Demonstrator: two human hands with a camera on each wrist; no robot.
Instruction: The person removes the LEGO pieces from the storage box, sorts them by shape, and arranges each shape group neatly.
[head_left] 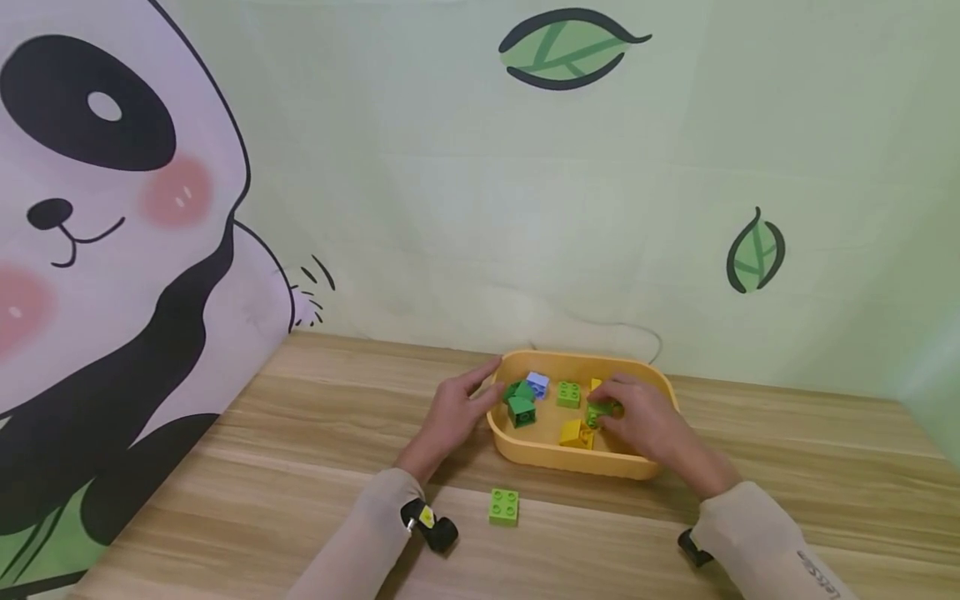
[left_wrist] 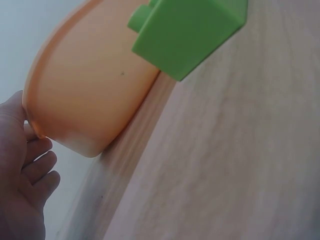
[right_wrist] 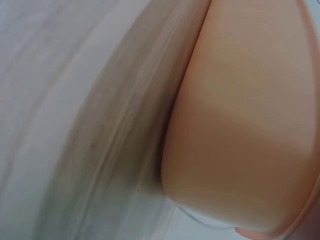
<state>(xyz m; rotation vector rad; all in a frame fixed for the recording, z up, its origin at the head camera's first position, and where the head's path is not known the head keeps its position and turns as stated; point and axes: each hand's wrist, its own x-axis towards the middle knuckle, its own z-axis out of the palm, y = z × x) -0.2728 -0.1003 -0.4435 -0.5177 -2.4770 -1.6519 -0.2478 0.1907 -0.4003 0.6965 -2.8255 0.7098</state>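
Observation:
A yellow-orange plastic bin (head_left: pixel 585 460) stands on the table with several toy building blocks inside. My left hand (head_left: pixel 454 412) holds the bin's left end, thumb over the rim; in the left wrist view its other fingers (left_wrist: pixel 42 167) bend outside the wall. My right hand (head_left: pixel 647 415) reaches over the bin's right side and pinches a green block (head_left: pixel 595 414), partly hidden by the fingers. Close by lie a yellow block (head_left: pixel 573 433) and a light green block (head_left: pixel 568 394). Dark green blocks (head_left: pixel 521 411) and a blue-violet block (head_left: pixel 537 383) sit at the left.
One light green block (head_left: pixel 503 507) lies on the wooden table (head_left: pixel 315 417) in front of the bin, studs up. Behind the table hangs a pale green backdrop (head_left: pixel 450 208) with a panda and leaves. A thin cable (head_left: pixel 660 342) runs behind the bin.

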